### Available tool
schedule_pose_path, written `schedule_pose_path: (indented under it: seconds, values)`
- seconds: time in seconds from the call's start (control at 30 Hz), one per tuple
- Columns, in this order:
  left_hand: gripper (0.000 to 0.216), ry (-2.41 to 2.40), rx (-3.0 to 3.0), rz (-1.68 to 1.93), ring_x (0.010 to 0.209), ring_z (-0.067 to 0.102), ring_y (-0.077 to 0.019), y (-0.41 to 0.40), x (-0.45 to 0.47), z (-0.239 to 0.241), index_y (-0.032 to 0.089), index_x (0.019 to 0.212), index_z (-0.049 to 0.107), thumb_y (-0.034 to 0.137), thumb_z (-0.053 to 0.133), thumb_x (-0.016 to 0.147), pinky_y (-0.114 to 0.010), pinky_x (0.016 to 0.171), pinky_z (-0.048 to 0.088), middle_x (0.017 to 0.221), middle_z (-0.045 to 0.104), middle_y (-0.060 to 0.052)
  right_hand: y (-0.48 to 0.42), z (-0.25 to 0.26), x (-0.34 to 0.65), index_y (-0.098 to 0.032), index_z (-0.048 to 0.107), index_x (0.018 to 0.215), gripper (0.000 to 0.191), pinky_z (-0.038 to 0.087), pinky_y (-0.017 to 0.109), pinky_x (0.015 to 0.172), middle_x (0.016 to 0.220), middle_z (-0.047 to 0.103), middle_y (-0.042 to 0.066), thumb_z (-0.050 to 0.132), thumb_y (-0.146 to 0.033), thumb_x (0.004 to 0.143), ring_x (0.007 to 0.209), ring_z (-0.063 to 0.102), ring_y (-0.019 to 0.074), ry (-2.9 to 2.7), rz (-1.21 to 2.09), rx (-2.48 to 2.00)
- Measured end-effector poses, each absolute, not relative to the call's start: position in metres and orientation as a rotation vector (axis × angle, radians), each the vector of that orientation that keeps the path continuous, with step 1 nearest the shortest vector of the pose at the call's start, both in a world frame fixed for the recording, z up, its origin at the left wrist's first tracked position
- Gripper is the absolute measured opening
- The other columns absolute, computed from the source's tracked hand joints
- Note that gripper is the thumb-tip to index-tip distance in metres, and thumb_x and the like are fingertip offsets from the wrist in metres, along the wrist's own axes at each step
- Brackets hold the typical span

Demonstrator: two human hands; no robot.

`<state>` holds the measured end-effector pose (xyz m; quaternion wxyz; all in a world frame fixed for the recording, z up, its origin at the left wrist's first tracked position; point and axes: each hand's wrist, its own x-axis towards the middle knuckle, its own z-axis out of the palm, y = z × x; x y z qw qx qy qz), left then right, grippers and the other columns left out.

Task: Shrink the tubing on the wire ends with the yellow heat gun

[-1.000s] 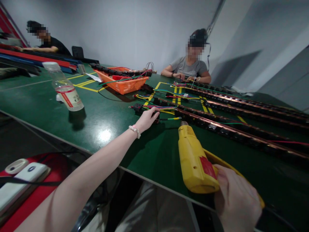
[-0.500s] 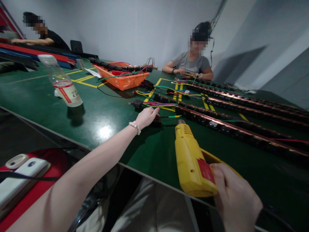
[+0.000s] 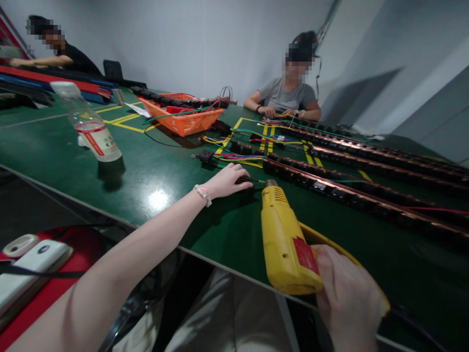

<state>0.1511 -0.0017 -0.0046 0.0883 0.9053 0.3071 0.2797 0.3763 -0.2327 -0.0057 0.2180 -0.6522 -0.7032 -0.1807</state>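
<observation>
Reaching forward across the green worktop (image 3: 230,234), the person's left arm runs from the lower left of the view with the elbow slightly bent, a beaded bracelet (image 3: 203,194) at its wrist. The left hand (image 3: 227,182) is palm down, fingers loosely bent and thumb pointing to the right, over a dark piece mostly covered by the fingers; whether it is gripped cannot be told. A thin green-tipped wire (image 3: 261,181) sticks out just beyond the thumb. The right hand (image 3: 346,288), low on the right with knuckles up, is wrapped firmly around the handle of a yellow heat gun (image 3: 280,239), which lies aslant with its nozzle aimed away from the person, right beside the wire's tip. Just past the left hand, a black connector (image 3: 205,156) ends a bundle of coloured wires (image 3: 244,159) leading to a long black-and-copper busbar assembly (image 3: 322,188), which stretches off to the right, beyond the heat gun.
</observation>
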Motion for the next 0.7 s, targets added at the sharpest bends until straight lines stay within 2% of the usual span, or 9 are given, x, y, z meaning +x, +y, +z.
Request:
schedule_pose_path:
  seconds: [0.13, 0.4, 0.7]
  values:
    - [0.041, 0.834, 2.708, 0.761, 0.097, 0.049, -0.0226, 0.002, 0.149, -0.007, 0.020, 0.111, 0.057, 0.044, 0.060, 0.077, -0.036, 0.085, 0.041, 0.104, 0.055, -0.008, -0.232, -0.003, 0.355, -0.019, 0.057, 0.085, 0.035, 0.034, 0.030, 0.064, 0.072, 0.061, 0.004, 0.024, -0.028, 0.092, 0.066, 0.053, 0.0178, -1.877, -0.559, -1.863]
    - [0.047, 0.785, 2.592, 0.805, 0.104, 0.050, -0.0226, 0.007, 0.148, -0.007, 0.017, 0.117, 0.052, 0.035, 0.065, 0.075, -0.037, 0.092, 0.041, 0.110, 0.055, -0.011, -0.228, 0.004, 0.324, -0.019, 0.058, 0.076, 0.034, 0.030, 0.029, 0.065, 0.061, 0.056, 0.002, 0.030, -0.026, 0.093, 0.063, 0.049, 0.0165, -1.829, -0.587, -1.848]
    - [0.047, 0.888, 2.588, 0.883, 0.105, 0.051, -0.0247, 0.012, 0.146, -0.017, 0.018, 0.114, 0.053, 0.037, 0.066, 0.073, -0.043, 0.092, 0.042, 0.112, 0.057, -0.010, -0.226, 0.000, 0.327, -0.019, 0.060, 0.077, 0.035, 0.031, 0.029, 0.067, 0.061, 0.058, 0.001, 0.031, -0.027, 0.094, 0.062, 0.050, 0.0153, -1.788, -0.619, -1.755]
